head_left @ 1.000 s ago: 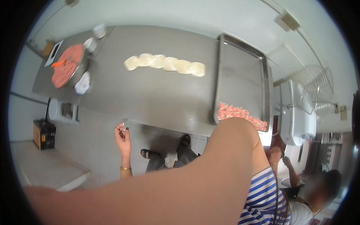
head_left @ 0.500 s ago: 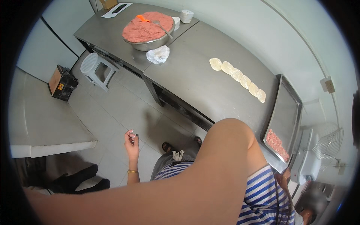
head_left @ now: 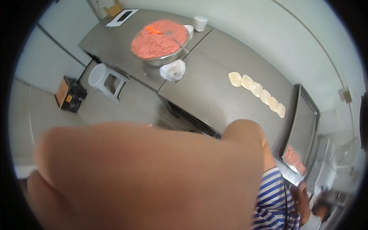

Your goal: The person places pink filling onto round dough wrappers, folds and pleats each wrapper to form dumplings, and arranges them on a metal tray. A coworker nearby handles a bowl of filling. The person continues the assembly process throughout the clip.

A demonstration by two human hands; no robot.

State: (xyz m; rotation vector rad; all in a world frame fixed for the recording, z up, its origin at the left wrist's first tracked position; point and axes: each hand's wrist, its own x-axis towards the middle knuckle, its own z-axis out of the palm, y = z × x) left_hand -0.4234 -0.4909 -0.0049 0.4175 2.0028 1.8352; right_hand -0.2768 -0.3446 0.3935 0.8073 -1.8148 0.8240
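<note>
My right arm is bent across the lower half of the view. Its hand [head_left: 65, 165], very close and blurred, takes up the lower left, and its fingers cannot be made out. Only a sliver of my left hand [head_left: 148, 125] shows above that forearm; the rest is hidden. Beyond my right elbow, an overlapping row of pale dough wrappers [head_left: 256, 89] lies on the metal table [head_left: 207, 88]. Farther left stands a steel bowl [head_left: 163, 60] heaped with pink minced meat [head_left: 159, 42], an orange scraper [head_left: 153, 30] and a metal spoon [head_left: 178, 41] resting on it.
A metal tray [head_left: 308, 115] at the table's right end holds pink meat pieces [head_left: 294, 159]. Crumpled white plastic [head_left: 172, 70] lies beside the bowl, a white roll [head_left: 200, 23] behind it. A stool [head_left: 100, 74] and a black box [head_left: 71, 94] stand left. Another person's arm [head_left: 303, 203] shows lower right.
My right forearm and hand have come up nearer, covering much more of the lower view. My left hand, visible before with its fingers loosely bent, is now nearly hidden. The view has shifted slightly.
</note>
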